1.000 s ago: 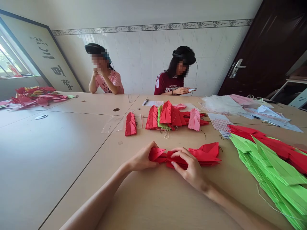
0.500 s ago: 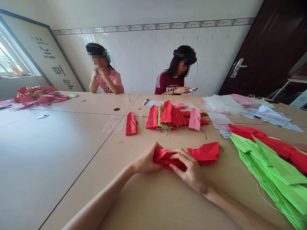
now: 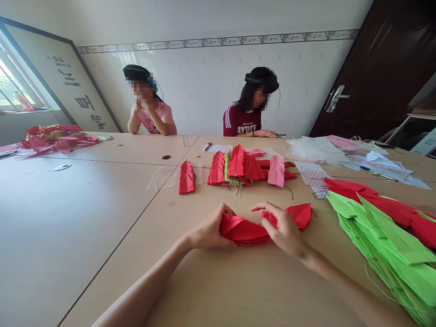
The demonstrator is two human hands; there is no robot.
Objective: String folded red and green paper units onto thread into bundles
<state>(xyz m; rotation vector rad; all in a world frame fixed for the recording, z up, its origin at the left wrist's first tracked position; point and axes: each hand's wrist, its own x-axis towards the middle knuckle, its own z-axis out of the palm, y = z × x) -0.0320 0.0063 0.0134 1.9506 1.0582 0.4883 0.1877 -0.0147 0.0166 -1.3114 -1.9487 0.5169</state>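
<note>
My left hand is closed around the left end of a stack of folded red paper on the table in front of me. Just right of that stack, my right hand has its thumb and index finger apart, with nothing visible between them. Beneath and behind it lies another folded red paper piece, partly covered by the hand; whether the hand touches it I cannot tell. A dark string end pokes out at its right tip.
Folded red papers, a pink one and a single red one lie beyond my hands. Green folded papers spread at the right. White sheets lie at the back right. Two people sit across the table.
My right hand has let go of the red stack and shifted right, its fingers spreading. More of the stack shows. The person in dark red has lowered the phone to the table.
</note>
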